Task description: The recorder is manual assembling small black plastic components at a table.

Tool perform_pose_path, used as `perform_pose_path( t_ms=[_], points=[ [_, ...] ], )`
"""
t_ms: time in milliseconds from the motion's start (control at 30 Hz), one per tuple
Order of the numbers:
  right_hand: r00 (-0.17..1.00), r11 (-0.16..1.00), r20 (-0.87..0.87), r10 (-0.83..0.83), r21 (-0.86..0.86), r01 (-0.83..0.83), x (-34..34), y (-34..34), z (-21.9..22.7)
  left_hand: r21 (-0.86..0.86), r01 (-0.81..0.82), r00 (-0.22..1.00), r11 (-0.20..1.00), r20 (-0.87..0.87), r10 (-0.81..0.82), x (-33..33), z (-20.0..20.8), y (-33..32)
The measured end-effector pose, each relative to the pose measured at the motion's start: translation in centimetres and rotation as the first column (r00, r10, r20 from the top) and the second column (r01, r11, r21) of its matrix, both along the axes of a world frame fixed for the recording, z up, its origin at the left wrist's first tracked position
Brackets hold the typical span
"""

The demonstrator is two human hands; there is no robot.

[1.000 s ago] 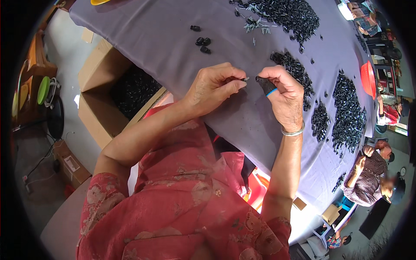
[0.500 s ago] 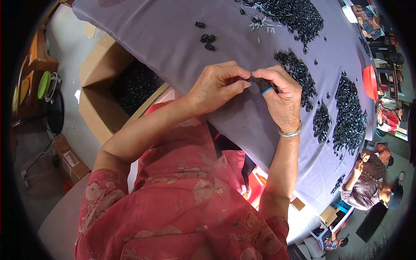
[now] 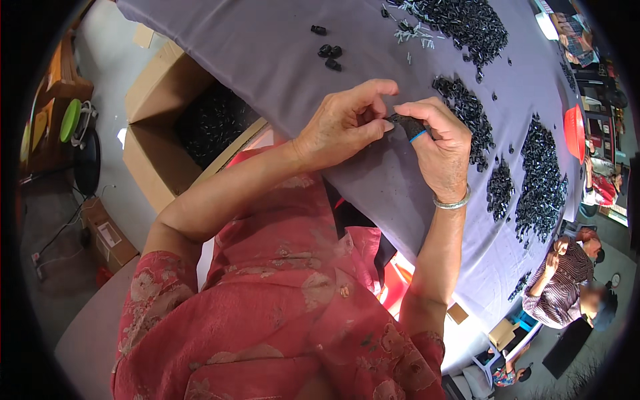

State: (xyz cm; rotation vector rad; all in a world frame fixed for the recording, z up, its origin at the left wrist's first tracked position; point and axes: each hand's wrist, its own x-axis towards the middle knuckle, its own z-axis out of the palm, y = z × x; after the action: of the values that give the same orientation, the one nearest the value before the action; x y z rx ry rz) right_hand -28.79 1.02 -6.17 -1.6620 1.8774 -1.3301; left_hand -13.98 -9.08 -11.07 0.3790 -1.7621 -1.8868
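My left hand (image 3: 343,127) and right hand (image 3: 437,147) both pinch one small black part (image 3: 405,124) above the tabletop's (image 3: 267,60) near edge, black piles (image 3: 533,173) rightward

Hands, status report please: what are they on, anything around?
Left hand and right hand pinch small black part. Over purple cloth. Black-part piles beside.

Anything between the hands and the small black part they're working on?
Nothing visible. The right hand already holds the small black part, and the left hand pinches its end; its fingers touch it directly above the grey tablecloth.
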Motion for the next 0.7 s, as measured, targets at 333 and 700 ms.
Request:
perform_pose_path(
  t_ms=[333,700],
  points=[
    [0.998,0.998,-0.044,0.045,0.044,-0.043,0.1,0.0,0.2,-0.175,-0.01,0.999,0.985,-0.033,0.005,0.2,-0.2,0.1],
    [0.988,0.978,0.146,0.046,0.193,-0.074,0.2,1.3,-0.9,-0.611,-0.155,0.984,0.777,-0.021,0.179,-0.3,-0.3,0.2]
  ],
)
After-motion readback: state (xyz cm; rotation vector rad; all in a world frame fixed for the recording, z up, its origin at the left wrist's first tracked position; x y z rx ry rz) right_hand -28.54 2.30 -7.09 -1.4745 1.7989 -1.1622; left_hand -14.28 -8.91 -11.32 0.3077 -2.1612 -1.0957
